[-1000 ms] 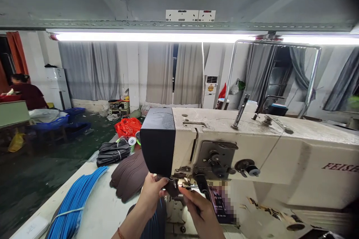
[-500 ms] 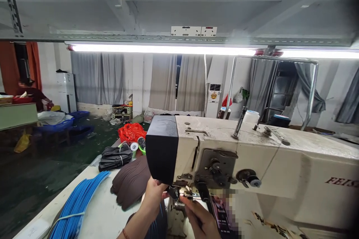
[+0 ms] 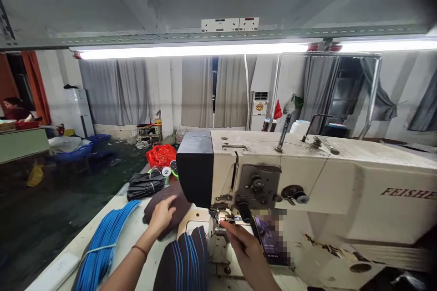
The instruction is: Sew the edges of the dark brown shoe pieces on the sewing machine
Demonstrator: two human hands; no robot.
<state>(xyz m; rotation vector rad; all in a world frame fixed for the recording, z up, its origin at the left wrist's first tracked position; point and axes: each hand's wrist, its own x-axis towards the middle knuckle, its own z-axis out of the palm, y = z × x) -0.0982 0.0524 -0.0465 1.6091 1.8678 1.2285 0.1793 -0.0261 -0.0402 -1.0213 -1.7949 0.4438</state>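
Note:
My left hand [image 3: 163,215] reaches out to the left and rests with spread fingers on a stack of dark brown leather pieces [image 3: 177,200] lying on the table. My right hand [image 3: 246,250] stays under the head of the cream sewing machine [image 3: 307,182], its fingertips pinched together at the needle and presser foot area [image 3: 223,222]. What those fingertips hold is too small to see. A dark brown piece with blue piping stripes [image 3: 186,259] lies in front of the machine, between my arms.
A bundle of blue cord [image 3: 102,241] lies along the table's left edge. Beyond the brown stack sit a pile of black pieces [image 3: 145,185], tape rolls and a red bag [image 3: 160,154]. A phone [image 3: 271,241] leans on the machine. A person sits far left.
My left hand has left the needle area and moved left onto the brown leather stack, fingers now spread. My right hand stays at the presser foot. The striped piece shows more.

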